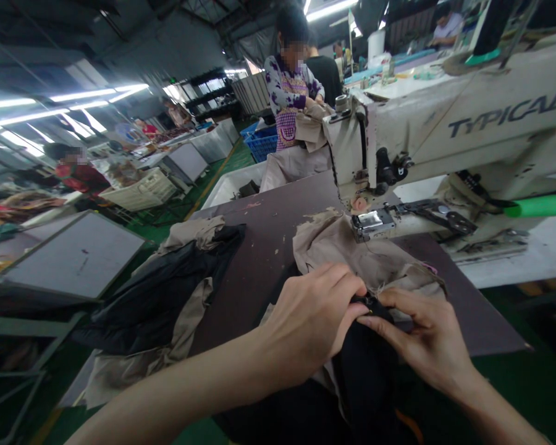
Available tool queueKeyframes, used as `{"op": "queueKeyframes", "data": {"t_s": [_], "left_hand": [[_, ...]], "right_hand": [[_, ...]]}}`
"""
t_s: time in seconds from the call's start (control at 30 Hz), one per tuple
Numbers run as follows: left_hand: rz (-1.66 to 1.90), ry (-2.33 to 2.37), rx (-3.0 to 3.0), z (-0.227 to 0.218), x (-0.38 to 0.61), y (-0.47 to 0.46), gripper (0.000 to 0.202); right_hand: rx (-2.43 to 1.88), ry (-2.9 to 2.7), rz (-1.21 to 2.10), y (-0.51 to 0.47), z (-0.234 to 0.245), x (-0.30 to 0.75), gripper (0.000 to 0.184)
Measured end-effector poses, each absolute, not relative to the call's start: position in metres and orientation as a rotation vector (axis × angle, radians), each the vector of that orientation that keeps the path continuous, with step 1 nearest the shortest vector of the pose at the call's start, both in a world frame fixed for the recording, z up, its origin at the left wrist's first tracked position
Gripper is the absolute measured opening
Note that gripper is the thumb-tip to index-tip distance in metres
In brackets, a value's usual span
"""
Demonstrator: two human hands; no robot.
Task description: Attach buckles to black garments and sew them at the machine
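Just short of the sewing machine [426, 133], at the near side of the bench [259, 253], we note both hands at work on one dark garment [368, 355]; left hand [312, 315]: thumb and forefinger pinched together on the garment's upper edge, other fingers curled in behind; right hand [429, 337]: thumb and forefinger closed on the same edge, its fingertips just beside those of the left.

The dark garment hangs below both sets of fingers toward us; we judge that the close, paired grip keeps a short stretch of edge under control, one side steadied while the other is worked; a small dark detail [369, 301] lies between the fingertips, too small to identify.

Beyond the fingers, beige cloth [347, 244] lies bunched at the machine's free arm [373, 224], perhaps left there to keep it near the stitching point; we cannot tell whether it joins the dark garment.

Well to the left of the fingers, a pile of dark and beige garments [167, 296] rests on the bench, presumably parked within reach; farther beyond, a co-worker [290, 86] handles more beige fabric [310, 130].
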State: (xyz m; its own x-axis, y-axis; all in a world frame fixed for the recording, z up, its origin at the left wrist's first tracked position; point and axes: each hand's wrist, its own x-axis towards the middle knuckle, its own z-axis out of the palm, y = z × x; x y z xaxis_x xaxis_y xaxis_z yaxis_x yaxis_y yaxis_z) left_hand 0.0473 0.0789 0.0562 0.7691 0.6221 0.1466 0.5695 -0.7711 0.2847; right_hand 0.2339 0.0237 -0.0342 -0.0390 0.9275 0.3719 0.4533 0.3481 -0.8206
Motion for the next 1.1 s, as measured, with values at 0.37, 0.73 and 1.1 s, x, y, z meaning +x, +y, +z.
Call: {"op": "queueKeyframes", "data": {"t_s": [0.37, 0.73, 1.1], "left_hand": [[0.696, 0.364, 3.143, 0.031, 0.033, 0.090, 0.014], [0.030, 0.732, 2.942, 0.070, 0.053, 0.096, 0.016], [0.046, 0.711, 2.346, 0.067, 0.052, 0.120, 0.015]], "right_hand": [[-1.248, -1.574, 0.774, 0.029, -0.039, 0.235, 0.014], [-1.274, -1.572, 0.769, 0.032, -0.039, 0.230, 0.021], [-1.001, -1.341, 1.480, 0.037, -0.038, 0.232, 0.032]]}}
